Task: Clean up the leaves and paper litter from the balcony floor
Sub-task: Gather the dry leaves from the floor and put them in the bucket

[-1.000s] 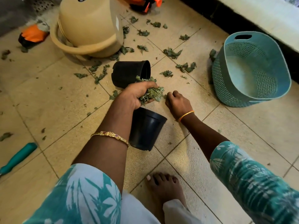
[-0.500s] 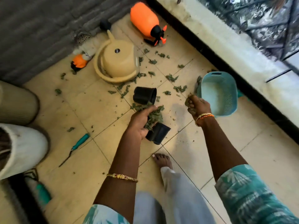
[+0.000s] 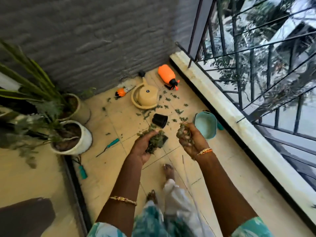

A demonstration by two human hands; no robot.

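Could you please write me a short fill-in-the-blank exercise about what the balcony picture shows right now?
1. Both the left hand and the right hand hold clumps of ____.
2. The sprayer bottle lying near the ledge is ____ in colour.
3. The black pot on the floor lies on its ____.
4. The teal basket holds ____ leaves.

Missing words: leaves; orange; side; no

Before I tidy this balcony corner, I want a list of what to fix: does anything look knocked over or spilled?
Yes. A black plastic pot and an orange spray bottle lie on their sides on the tiled floor. Torn green leaves lie scattered around them, and a beige pot sits upside down.
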